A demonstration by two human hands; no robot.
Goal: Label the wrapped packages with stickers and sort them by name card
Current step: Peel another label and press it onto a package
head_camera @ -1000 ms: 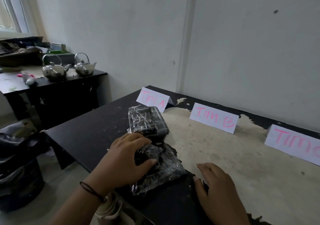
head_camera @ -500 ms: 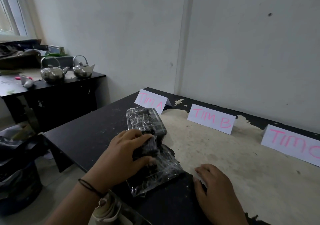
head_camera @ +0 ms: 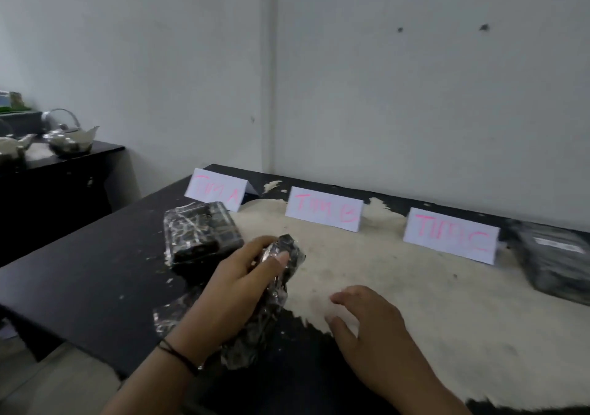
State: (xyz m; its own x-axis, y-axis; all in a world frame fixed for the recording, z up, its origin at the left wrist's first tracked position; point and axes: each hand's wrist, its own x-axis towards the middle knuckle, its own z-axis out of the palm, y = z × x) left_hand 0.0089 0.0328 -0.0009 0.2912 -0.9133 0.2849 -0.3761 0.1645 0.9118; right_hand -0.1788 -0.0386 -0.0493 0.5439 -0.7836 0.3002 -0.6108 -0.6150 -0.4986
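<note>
My left hand (head_camera: 234, 290) grips a dark package wrapped in clear plastic (head_camera: 281, 266), tilted up off the table. Another wrapped package (head_camera: 199, 231) lies flat just left of it, in front of the white name card "TIM A" (head_camera: 215, 188). Cards "TIM B" (head_camera: 324, 208) and "TIM C" (head_camera: 450, 234) stand further right along the wall. My right hand (head_camera: 367, 322) hovers over the worn table (head_camera: 415, 303) with fingers spread and nothing in it. A third dark package (head_camera: 555, 258) rests right of the "TIM C" card.
A black side table (head_camera: 64, 172) at the left carries two metal teapots (head_camera: 70, 137). The work table's left edge drops to the floor. The wall runs close behind the cards.
My left hand has lifted the near package and tipped it up toward the right. My right hand rose off the table edge. The view swung right, revealing the third package.
</note>
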